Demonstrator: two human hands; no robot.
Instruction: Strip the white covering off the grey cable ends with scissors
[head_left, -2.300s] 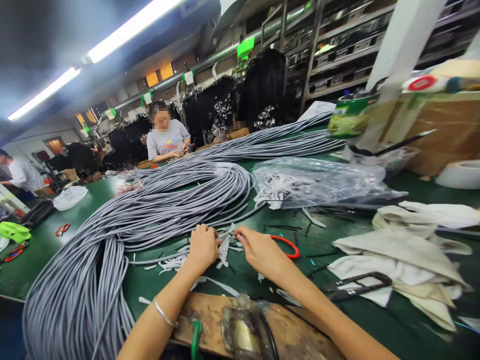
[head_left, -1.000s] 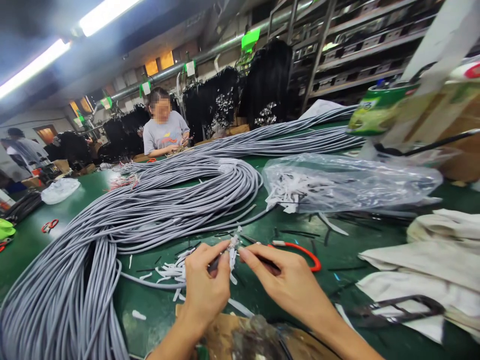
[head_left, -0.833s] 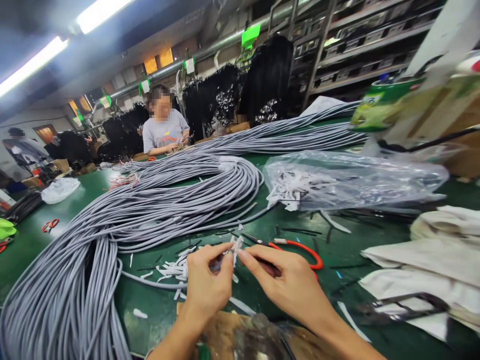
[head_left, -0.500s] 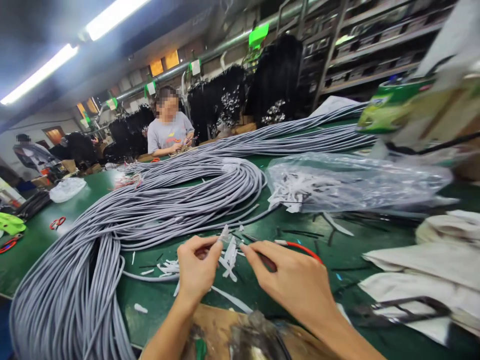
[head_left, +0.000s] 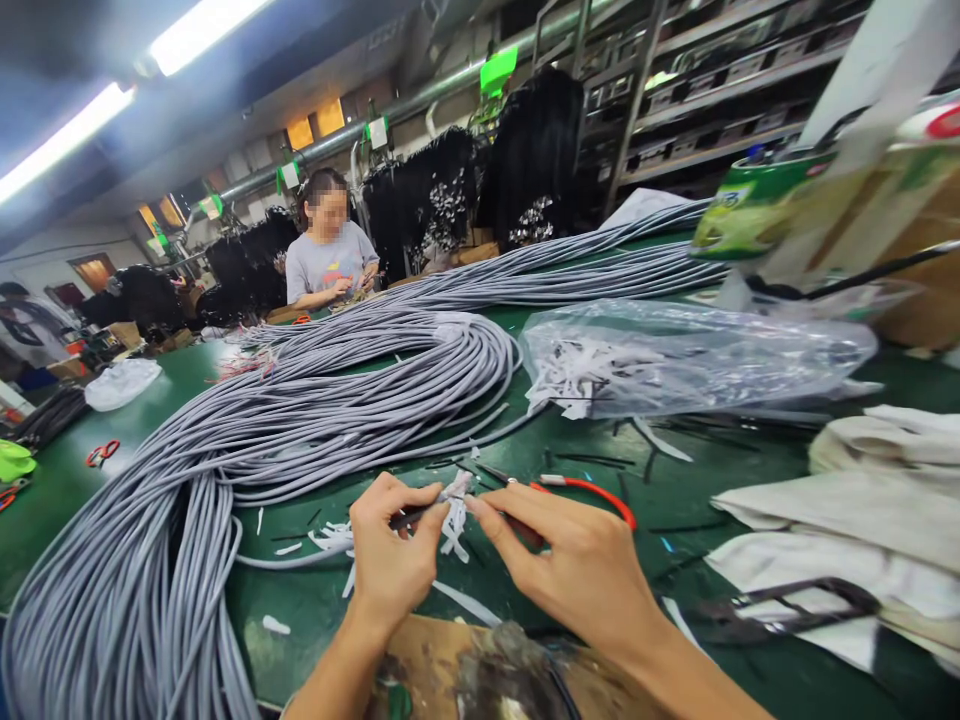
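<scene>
My left hand (head_left: pixel 391 556) pinches the end of a grey cable (head_left: pixel 300 556) that runs off to the left over the green table (head_left: pixel 90 500). White paper strips (head_left: pixel 454 512) hang from that cable end between my hands. My right hand (head_left: pixel 577 570) meets it there, thumb and forefinger closed on the strips. Red-handled scissors (head_left: pixel 592 492) lie just behind my right hand. A large bundle of grey cables (head_left: pixel 300 420) curves across the table in front of me.
A clear plastic bag (head_left: pixel 697 360) of white strips lies at right, white cloths (head_left: pixel 855 500) nearer. A worn wooden board (head_left: pixel 480 670) sits below my hands. Loose white scraps (head_left: pixel 330 540) litter the table. A person (head_left: pixel 328 262) in a grey shirt works at the far side.
My hands have lifted off the table and come closer to me with the cable end and its strips. The view has shifted slightly; the fingers keep working at the strips.
</scene>
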